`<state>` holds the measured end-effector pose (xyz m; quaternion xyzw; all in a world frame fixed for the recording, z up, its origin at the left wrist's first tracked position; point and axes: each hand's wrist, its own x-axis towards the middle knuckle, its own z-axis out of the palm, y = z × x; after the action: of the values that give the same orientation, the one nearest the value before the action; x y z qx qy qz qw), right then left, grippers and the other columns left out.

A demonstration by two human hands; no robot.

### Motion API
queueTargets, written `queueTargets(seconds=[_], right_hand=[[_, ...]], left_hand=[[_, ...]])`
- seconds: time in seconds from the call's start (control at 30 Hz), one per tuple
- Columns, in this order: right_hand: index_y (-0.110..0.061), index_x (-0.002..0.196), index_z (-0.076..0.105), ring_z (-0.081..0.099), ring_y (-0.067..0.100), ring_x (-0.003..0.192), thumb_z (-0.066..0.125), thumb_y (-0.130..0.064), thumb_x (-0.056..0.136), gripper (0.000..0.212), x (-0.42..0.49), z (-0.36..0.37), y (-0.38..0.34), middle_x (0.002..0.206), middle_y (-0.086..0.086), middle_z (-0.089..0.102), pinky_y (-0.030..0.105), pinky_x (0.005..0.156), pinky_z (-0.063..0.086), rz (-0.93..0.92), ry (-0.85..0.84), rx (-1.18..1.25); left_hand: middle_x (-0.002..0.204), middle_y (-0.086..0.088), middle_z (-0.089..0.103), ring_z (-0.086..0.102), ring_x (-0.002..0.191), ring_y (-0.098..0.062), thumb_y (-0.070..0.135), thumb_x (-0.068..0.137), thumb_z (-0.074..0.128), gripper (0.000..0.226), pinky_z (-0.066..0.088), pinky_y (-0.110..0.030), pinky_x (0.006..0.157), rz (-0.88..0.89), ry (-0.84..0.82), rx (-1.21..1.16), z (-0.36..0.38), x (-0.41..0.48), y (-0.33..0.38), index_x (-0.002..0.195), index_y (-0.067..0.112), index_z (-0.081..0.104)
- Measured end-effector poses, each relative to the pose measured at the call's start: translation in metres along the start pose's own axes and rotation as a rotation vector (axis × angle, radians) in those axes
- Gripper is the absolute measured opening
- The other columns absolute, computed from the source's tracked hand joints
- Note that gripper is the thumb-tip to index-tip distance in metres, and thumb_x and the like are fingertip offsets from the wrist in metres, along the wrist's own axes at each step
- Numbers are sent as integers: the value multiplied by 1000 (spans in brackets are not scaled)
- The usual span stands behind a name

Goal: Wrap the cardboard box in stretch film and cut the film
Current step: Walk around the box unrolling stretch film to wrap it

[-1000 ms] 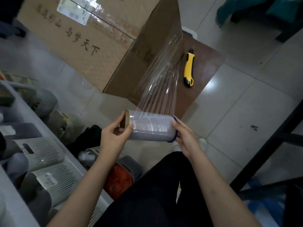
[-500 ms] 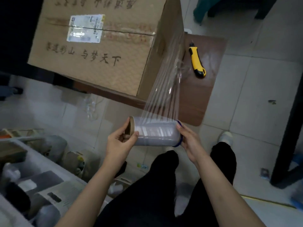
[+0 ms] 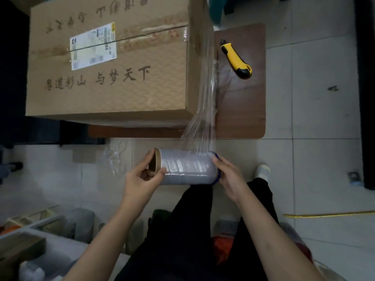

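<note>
A large cardboard box point(image 3: 113, 63) with a white shipping label and printed characters stands on a low brown table point(image 3: 243, 110). I hold a stretch film roll point(image 3: 186, 169) level in front of the box's near right corner. My left hand point(image 3: 142, 175) grips its left cardboard core end, and my right hand point(image 3: 229, 175) grips its blue-rimmed right end. A taut sheet of clear film point(image 3: 205, 110) runs from the roll up along the box's right side. A yellow and black utility knife point(image 3: 236, 60) lies on the table to the right of the box.
The tiled floor point(image 3: 316, 110) spreads to the right. Grey shelving with bins point(image 3: 36, 244) fills the lower left. A dark post point(image 3: 365, 98) stands at the right edge. A yellow strip point(image 3: 328, 214) lies on the floor. My dark-trousered legs point(image 3: 190, 240) are below the roll.
My view has swung round toward the box's front face, so its top and label are now seen nearly square on. The roll has stayed in both hands, film still stretched to the box.
</note>
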<state>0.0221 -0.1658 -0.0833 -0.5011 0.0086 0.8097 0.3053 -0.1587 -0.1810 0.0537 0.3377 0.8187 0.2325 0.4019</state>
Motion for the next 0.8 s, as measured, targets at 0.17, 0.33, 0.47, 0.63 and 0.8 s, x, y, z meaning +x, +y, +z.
queueTargets(seconds=[0.17,0.33,0.47,0.63,0.8], right_hand=[[-16,111,62,69,4,75,54,-13,92,21,8,40,43,93,-4,71,18,62,55,-102,69,170],[-12,125,59,67,16,92,57,-18,91,35,10,75,86,111,6,68,25,69,57,-185,153,262],[-13,123,60,62,22,108,59,-18,90,33,7,91,108,123,10,63,30,86,52,-191,189,344],[-9,126,59,60,25,113,59,-20,90,38,9,109,133,124,12,63,37,94,49,-230,198,373],[-7,125,57,64,14,98,56,-14,91,35,20,134,157,117,9,65,25,82,55,-312,227,470]], left_hand=[[134,-25,51,63,81,4,7,83,67,54,50,-11,72,137,-127,87,-40,41,-6,131,27,51],[140,-13,50,59,110,-9,10,83,68,60,44,-14,85,227,-320,204,-81,64,-16,135,29,45],[146,1,43,58,73,10,8,83,67,59,46,-9,72,265,-344,222,-103,66,-24,133,31,45],[146,2,42,57,104,9,7,83,67,57,45,-4,76,298,-375,212,-124,72,-36,134,24,48],[146,2,42,48,113,15,6,84,66,55,45,-7,85,383,-448,254,-141,94,-42,134,21,49]])
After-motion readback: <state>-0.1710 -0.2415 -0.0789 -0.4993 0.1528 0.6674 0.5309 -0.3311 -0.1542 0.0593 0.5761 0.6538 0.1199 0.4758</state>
